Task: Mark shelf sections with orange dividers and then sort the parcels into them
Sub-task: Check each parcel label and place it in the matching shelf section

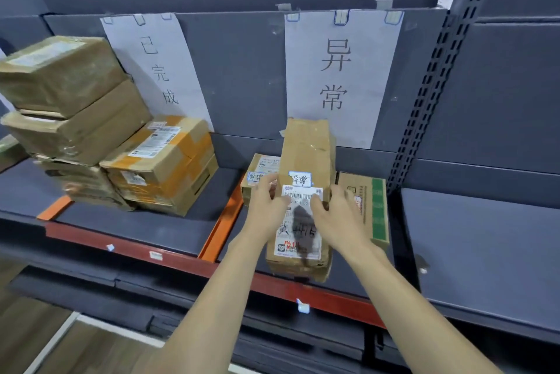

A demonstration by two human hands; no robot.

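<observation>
Parcels, left section: a stack of brown boxes (69,100) stands beside an orange-taped box (163,161), below the paper sign (157,70) on the back wall.
Orange dividers: one short strip (54,207) lies at the left end of the shelf (139,222); a longer divider (222,222) runs front to back between the two sections.
Small parcel: a labelled box (260,173) sits just right of the long divider, partly behind the left hand.
Left hand (266,204): fingers curled against the left edge of the long parcel, thumb on its label.
Long parcel (304,191): lies lengthwise on the shelf between both hands, its near end over the red front rail (151,255), below the second sign (336,76).
Right hand (336,216): fingers spread and bent on the parcel's right edge, gripping it.
Green-printed box (371,207): lies just right of the right hand, partly hidden by it.
</observation>
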